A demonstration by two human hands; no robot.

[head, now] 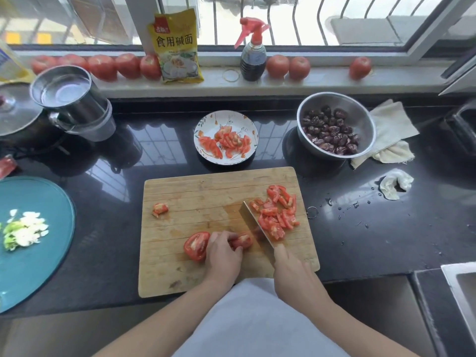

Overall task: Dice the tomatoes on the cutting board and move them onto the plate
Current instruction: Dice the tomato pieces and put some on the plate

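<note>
A dark, glossy bench (373, 228) is reflecting the barred window (283, 19) that is running along its far side, and a wooden cutting board (206, 197) is lying at its near middle. On the board the left hand (222, 253) is curling its fingers over a tomato piece (242, 240), with a larger tomato half (197, 245) lying cut side up just to its left. The right hand (291, 271) is gripping the handle of a knife (255, 225), fingers wrapped round it, the blade standing against a heap of diced tomato (279, 212) at the board's right. A stray tomato scrap (160, 209) is sitting at the board's left. Just beyond the board a patterned plate (206, 124) is holding more tomato slices (226, 143). To its right a steel bowl (360, 117) of dark dried fruit is sitting beside a pale cloth (394, 124). At the left a teal plate (38, 253) is carrying chopped pale greens. On the windowsill, whole tomatoes (126, 65) are lining up with a yellow packet (177, 45) and a spray bottle (253, 52).
</note>
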